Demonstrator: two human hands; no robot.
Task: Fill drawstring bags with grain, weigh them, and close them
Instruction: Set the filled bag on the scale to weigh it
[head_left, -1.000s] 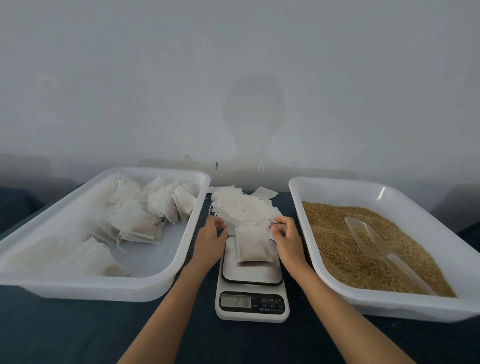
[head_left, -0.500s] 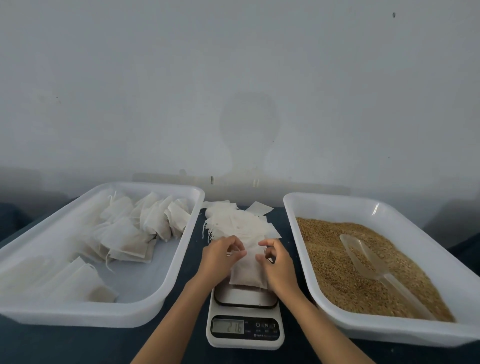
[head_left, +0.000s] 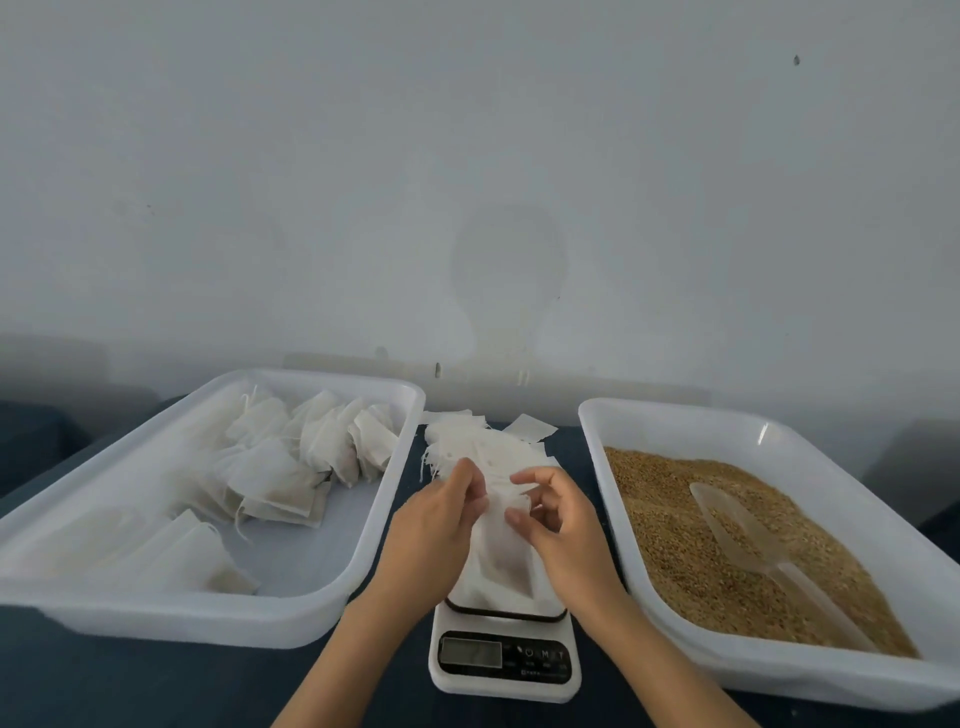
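While both hands work over the scale (head_left: 504, 660), I see the filled drawstring bag (head_left: 501, 564) held just above the weighing platform, its lower end hanging at or on the plate; I cannot tell whether it touches. My left hand (head_left: 434, 525) has its fingers curled in on the bag's upper left edge, pinching the cloth near the mouth. My right hand (head_left: 558, 519) pinches the upper right corner between thumb and forefinger, with the other fingers bent loosely above it. The scale's display is lit but too blurred for me to read.

Just beyond the hands, on the dark table (head_left: 104, 686), lies a loose pile of empty bags (head_left: 483, 447), flat and white, with strings trailing off its left side.

To the left sits a white tray (head_left: 171, 618) holding filled bags (head_left: 291, 467), most heaped toward its far middle and 2 or 3 lying near the front left wall. To the right sits a second white tray (head_left: 779, 670) filled with brown grain (head_left: 675, 545); a clear plastic scoop (head_left: 743, 525) lies on the grain, bowl toward the far side and handle pointing to the near right corner.

The 2 trays flank the scale, each close beside it. A pale wall (head_left: 467, 156) rises behind the table.
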